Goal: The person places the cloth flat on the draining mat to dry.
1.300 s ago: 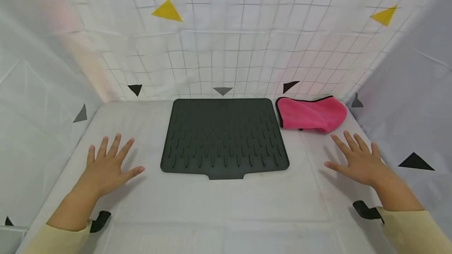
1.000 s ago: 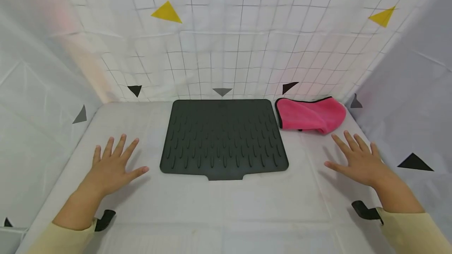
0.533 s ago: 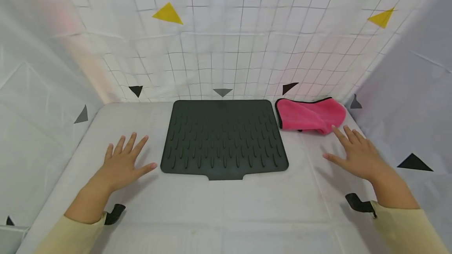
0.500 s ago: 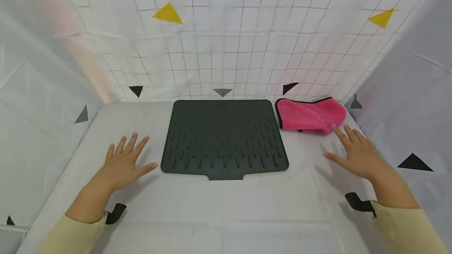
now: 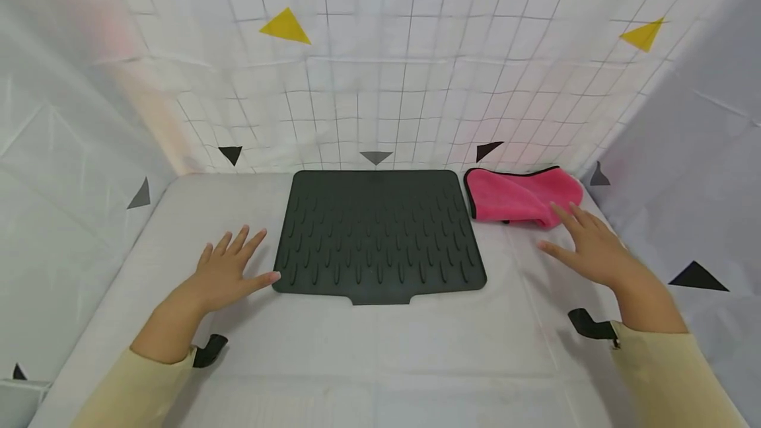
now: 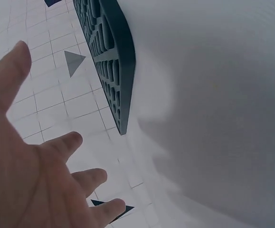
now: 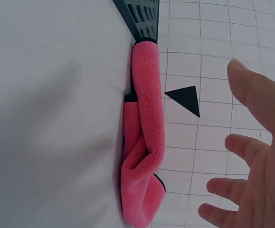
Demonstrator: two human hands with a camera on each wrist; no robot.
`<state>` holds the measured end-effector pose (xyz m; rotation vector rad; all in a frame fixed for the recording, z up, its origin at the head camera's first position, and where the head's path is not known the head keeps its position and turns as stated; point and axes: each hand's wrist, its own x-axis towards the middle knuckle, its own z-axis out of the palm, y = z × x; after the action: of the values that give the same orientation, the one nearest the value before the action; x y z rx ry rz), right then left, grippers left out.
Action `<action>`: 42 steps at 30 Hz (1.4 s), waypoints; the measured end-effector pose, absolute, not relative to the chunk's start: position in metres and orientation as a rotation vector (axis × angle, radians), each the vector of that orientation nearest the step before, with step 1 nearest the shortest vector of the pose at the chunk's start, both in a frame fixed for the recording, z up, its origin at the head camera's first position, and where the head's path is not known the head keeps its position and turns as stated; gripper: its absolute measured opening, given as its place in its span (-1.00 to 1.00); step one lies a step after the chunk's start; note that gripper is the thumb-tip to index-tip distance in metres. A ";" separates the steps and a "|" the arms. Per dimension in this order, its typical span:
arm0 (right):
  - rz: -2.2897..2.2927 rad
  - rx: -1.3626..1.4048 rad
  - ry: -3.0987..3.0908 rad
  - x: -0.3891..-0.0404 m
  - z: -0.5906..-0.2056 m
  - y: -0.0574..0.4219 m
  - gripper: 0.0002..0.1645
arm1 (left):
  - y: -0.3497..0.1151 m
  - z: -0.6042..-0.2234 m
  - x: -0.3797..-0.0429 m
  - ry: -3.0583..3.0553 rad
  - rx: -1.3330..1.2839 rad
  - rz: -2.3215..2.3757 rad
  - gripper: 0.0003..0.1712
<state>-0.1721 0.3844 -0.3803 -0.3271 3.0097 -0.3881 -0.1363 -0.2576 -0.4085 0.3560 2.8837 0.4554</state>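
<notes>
A dark drying mat (image 5: pixel 380 236) with raised ridges and a front tab lies flat at the back middle of the white table. To its right sits a folded pink cloth (image 5: pixel 517 197) with black edging, seen side-on as a soft roll of cloth (image 7: pixel 146 128) in the right wrist view. My left hand (image 5: pixel 222 279) hovers above the table beside the mat's left edge, fingers spread, holding nothing. My right hand (image 5: pixel 594 253) is also spread and bare, its fingertips overlapping the cloth's front corner in the head view. The left wrist view shows the mat's corner (image 6: pixel 113 61) beyond my fingers.
A white sheet with grid lines (image 5: pixel 380 84) rises behind the table, and plain white sheets (image 5: pixel 65 183) flank it. Yellow triangles (image 5: pixel 287 26) and black triangles (image 5: pixel 698 277) mark these walls. Black wrist pieces (image 5: pixel 209 351) stick out from both sleeves.
Both hands have moved inward and forward: the left toward the mat's left edge, the right toward the pink cloth. The mat and cloth stay where they were.
</notes>
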 end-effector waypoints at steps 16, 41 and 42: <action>-0.547 -0.289 2.930 -0.202 -0.382 0.381 0.08 | -0.244 -0.409 -0.151 2.805 0.396 0.460 0.17; -0.672 -0.195 2.967 -0.226 -0.406 0.388 -0.03 | -0.241 -0.418 -0.155 2.704 0.416 0.453 0.23; -0.680 -0.191 2.969 -0.227 -0.407 0.389 -0.04 | -0.241 -0.418 -0.155 2.707 0.419 0.449 0.23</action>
<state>-0.2269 0.3892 -0.4073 -0.1909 2.9694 -0.6803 -0.1549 -0.2411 -0.4177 0.4195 2.7066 0.4494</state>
